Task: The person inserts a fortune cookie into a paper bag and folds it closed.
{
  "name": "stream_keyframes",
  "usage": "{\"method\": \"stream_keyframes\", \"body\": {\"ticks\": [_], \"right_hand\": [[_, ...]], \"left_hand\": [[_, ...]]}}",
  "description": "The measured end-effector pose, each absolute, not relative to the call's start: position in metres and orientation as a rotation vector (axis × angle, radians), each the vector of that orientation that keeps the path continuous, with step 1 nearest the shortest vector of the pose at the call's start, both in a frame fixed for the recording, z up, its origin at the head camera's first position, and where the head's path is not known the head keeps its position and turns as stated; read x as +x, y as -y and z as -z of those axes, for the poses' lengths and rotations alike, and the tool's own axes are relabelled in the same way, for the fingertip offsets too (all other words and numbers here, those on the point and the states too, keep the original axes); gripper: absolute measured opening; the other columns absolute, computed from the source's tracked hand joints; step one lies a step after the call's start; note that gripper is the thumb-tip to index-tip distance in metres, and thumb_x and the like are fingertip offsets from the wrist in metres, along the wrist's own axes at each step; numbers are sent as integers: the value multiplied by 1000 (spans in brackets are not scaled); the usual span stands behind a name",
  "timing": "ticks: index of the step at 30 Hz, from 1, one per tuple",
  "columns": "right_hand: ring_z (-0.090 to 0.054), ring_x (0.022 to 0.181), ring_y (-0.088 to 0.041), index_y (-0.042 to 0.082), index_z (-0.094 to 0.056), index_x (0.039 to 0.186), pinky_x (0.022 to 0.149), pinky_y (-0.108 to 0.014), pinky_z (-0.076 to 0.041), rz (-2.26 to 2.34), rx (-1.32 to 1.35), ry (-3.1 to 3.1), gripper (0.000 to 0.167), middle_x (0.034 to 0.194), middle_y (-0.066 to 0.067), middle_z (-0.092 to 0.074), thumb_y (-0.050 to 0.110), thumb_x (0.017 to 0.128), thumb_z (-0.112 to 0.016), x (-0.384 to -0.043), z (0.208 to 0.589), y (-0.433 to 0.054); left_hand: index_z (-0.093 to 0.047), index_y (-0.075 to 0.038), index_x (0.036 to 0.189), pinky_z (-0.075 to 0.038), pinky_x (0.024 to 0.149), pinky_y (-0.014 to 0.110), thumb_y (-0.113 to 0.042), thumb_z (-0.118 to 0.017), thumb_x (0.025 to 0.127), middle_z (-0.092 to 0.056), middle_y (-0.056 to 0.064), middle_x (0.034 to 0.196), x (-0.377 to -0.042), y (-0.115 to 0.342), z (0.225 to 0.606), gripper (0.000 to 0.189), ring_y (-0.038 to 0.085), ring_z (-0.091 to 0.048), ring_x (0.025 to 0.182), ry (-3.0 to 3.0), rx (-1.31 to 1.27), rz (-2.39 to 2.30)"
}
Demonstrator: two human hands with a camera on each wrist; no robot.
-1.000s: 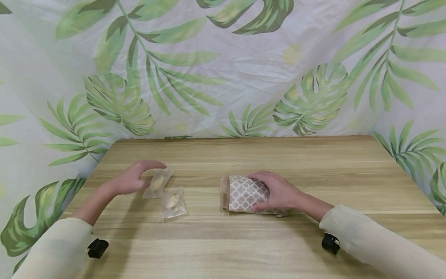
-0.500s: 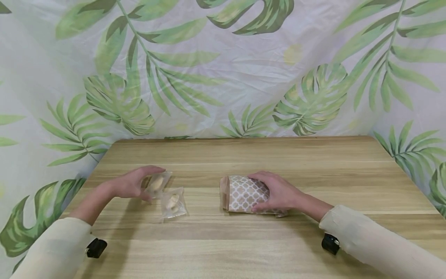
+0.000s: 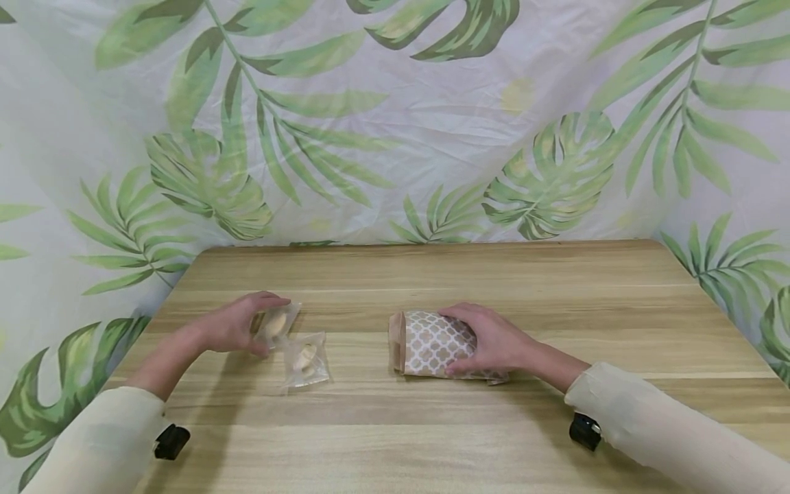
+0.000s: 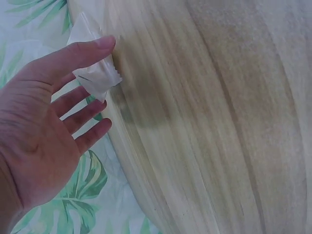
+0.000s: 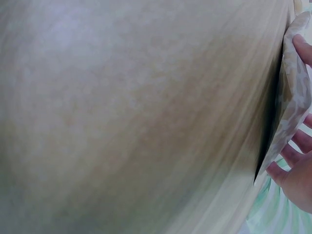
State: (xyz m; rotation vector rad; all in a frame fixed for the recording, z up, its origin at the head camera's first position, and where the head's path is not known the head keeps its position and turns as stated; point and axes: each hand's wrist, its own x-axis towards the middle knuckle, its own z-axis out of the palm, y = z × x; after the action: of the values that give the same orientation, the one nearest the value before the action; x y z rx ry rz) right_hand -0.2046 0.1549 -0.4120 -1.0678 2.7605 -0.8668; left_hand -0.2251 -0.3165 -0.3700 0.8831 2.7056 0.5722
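My left hand (image 3: pixel 237 324) holds a small clear plastic packet (image 3: pixel 279 322) at the left of the table, with thumb and fingers on opposite sides of it. A pale, cookie-like piece shows inside. In the left wrist view, the thumb crosses in front of this packet (image 4: pixel 95 73). A second clear packet (image 3: pixel 306 361), also with a pale curved piece, lies just nearer to me and to the right. Right of centre, my right hand (image 3: pixel 494 341) grips a brown paper bag (image 3: pixel 426 343) printed with a white lattice. The bag lies on its side with its folded mouth facing left.
The wood-grain table (image 3: pixel 395 439) reaches back to a leaf-patterned cloth (image 3: pixel 345 137), which also hangs at both sides. Black devices are strapped at both wrists, below the cream sleeves.
My left hand has lowered its thumb and closed in around the farther packet, which has shifted slightly left. The right hand and the paper bag have stayed put.
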Motion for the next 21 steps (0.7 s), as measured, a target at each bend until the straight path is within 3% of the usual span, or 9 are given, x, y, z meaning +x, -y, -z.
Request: {"method": "stream_keyframes", "body": {"ticks": [12,21], "right_hand": [[-57,131,-34,5,-56,146,110,-53,-45,873,-1055,-2754,94,141,-13,-61,45,70,-95,-205,413,-155],[-56,131,-35,4,-56,146,110,-54,-44,873,-1053,-2754,95,142,-14,-61,44,70,-95,-205,412,-155]], "left_hand": [[-60,13,129,-46,101,65,-12,-94,72,-63,30,128,-229,315,375,71,52,-58,121,-2827,873,-638],[-63,8,128,-51,90,60,-15,-95,74,-66,23,125,-230,310,373,68,41,-59,113,-2827,811,-829]]}}
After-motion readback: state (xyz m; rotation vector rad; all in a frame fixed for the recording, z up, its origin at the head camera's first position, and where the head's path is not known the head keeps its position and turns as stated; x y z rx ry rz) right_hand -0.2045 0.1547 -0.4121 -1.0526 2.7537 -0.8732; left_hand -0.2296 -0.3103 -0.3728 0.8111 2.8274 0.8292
